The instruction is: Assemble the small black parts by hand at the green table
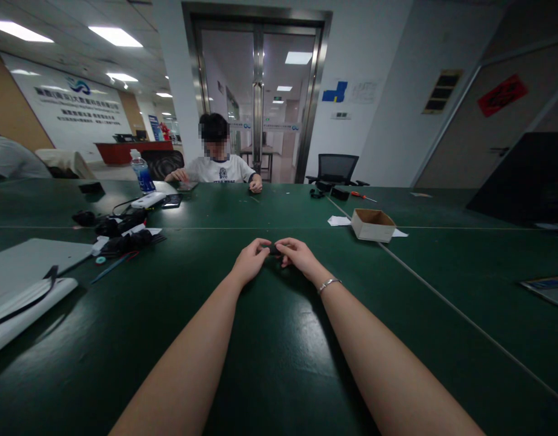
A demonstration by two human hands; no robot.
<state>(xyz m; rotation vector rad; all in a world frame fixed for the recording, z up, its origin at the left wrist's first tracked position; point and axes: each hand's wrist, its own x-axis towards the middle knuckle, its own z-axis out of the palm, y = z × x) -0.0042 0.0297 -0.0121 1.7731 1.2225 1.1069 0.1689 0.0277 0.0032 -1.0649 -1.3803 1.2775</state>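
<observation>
Both arms reach forward over the dark green table, and the hands meet near its middle. Between them is a small black object, too small and covered to name. My left hand is closed, with thumb and fingers pinching its left end. My right hand, with a silver bracelet at the wrist, grips the other end with curled fingers. The fingers hide most of the object, which is just above or on the tabletop.
A small open cardboard box stands right of my hands, with an orange screwdriver behind it. Black items and cables, a bottle and a laptop lie left. Across the table sits a person.
</observation>
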